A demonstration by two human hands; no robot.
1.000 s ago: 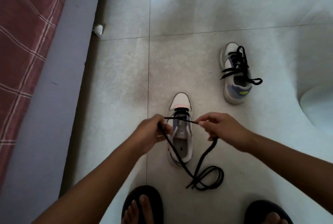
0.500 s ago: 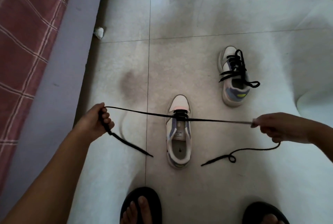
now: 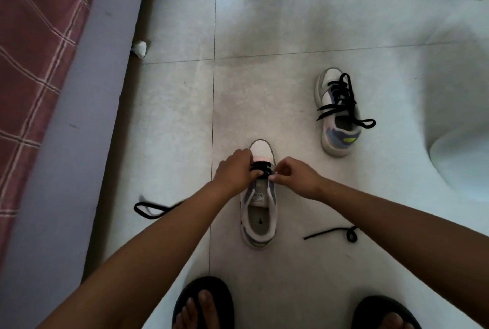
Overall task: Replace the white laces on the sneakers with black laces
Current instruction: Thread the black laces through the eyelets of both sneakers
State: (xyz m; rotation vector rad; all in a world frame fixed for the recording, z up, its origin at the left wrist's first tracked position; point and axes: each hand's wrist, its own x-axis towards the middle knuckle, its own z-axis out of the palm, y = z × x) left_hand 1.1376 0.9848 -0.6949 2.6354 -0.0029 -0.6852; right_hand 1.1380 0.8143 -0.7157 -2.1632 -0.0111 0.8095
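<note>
The floor [image 3: 291, 24] is made of large pale tiles with thin grey joints, a little stained in the middle. On the left stands a bed [image 3: 79, 143] with a grey side and a red checked cover [image 3: 34, 51]. A small crumpled white paper [image 3: 139, 48] lies beside it. Soft light reflects on the far tiles.

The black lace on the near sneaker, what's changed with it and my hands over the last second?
Both hands came back in from the wide outward pull: the left hand and right hand now pinch the black lace at the near sneaker's front eyelets. The loose ends dropped to the floor on either side. The far sneaker, already laced, stayed put.
</note>
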